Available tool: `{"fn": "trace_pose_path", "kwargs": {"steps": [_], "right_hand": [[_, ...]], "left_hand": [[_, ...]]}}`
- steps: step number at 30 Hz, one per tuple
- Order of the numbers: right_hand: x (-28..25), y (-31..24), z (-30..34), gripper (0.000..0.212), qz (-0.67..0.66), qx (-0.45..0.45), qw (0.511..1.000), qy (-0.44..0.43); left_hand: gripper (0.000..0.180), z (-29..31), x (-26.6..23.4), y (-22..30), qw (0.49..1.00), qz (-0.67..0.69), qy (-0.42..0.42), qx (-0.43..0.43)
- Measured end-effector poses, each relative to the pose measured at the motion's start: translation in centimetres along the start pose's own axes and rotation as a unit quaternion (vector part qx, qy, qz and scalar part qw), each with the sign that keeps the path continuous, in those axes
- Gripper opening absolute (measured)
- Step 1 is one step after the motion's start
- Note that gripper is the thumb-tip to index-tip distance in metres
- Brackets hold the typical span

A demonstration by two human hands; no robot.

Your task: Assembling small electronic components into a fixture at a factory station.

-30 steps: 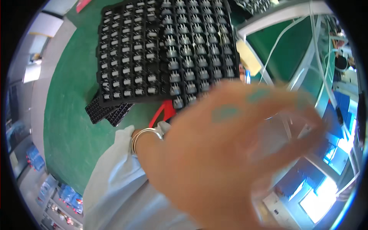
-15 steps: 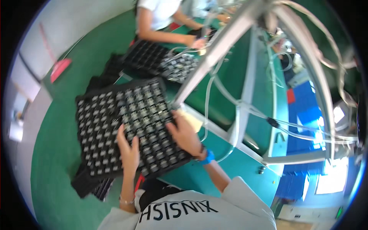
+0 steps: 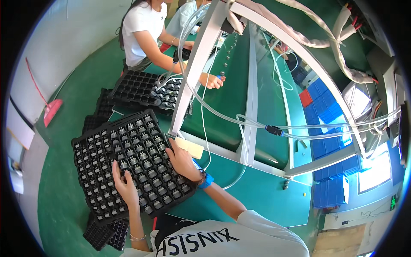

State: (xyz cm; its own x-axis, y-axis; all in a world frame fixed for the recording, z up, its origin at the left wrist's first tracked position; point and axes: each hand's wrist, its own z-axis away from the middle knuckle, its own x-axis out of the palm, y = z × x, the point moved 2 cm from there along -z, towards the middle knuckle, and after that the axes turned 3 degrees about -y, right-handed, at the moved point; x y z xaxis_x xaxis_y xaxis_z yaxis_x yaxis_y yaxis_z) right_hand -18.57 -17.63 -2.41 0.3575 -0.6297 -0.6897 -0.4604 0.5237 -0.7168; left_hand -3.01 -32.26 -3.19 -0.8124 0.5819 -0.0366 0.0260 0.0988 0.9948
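Note:
A black plastic tray [image 3: 150,173] holds rows of small silver parts with prongs. Along its left side, a section or second tray [image 3: 95,171] carries smaller pale parts in rows; whether the two are joined I cannot tell. My left hand [image 3: 127,190] grips at the seam between them, its index finger stretched along the edge and its thumb over the silver parts. My right hand [image 3: 185,162] holds the right-hand rim of the silver-part tray, its lower fingers hidden. The tray lies tilted across the left edge of the green bench [image 3: 261,197].
A grey metal frame [image 3: 195,70] with clear tubes rises beyond my right hand, over a green conveyor belt [image 3: 231,107]. A yellow pad [image 3: 190,147] lies beside it. Further black trays [image 3: 143,88] stand ahead near a co-worker's hand [image 3: 212,80]; others [image 3: 102,233] lie low at left.
The whole view has shifted, so frame and bench appear farther left. My hands keep their places on the tray. The co-worker's hand now reaches out over the belt.

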Motion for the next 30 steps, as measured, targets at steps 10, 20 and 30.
{"fn": "trace_pose_path", "kwargs": {"steps": [10, 20, 30], "right_hand": [[1.3, -2.2, -1.4, 0.041, -0.005, -0.035, 0.999, -0.009], [-5.1, 2.2, 3.7, 0.019, 0.039, -0.017, 0.985, 0.168], [-4.6, 4.3, 8.5, 0.046, 0.216, -0.044, 0.971, 0.094]], "left_hand": [[0.046, -0.4, -1.8, 0.6, 0.998, -0.035, 0.035, 0.044], [0.050, -0.4, -1.4, 1.3, 0.944, -0.305, -0.011, 0.122], [0.029, 3.9, 2.3, 5.9, 0.971, -0.152, -0.050, 0.177]]}}
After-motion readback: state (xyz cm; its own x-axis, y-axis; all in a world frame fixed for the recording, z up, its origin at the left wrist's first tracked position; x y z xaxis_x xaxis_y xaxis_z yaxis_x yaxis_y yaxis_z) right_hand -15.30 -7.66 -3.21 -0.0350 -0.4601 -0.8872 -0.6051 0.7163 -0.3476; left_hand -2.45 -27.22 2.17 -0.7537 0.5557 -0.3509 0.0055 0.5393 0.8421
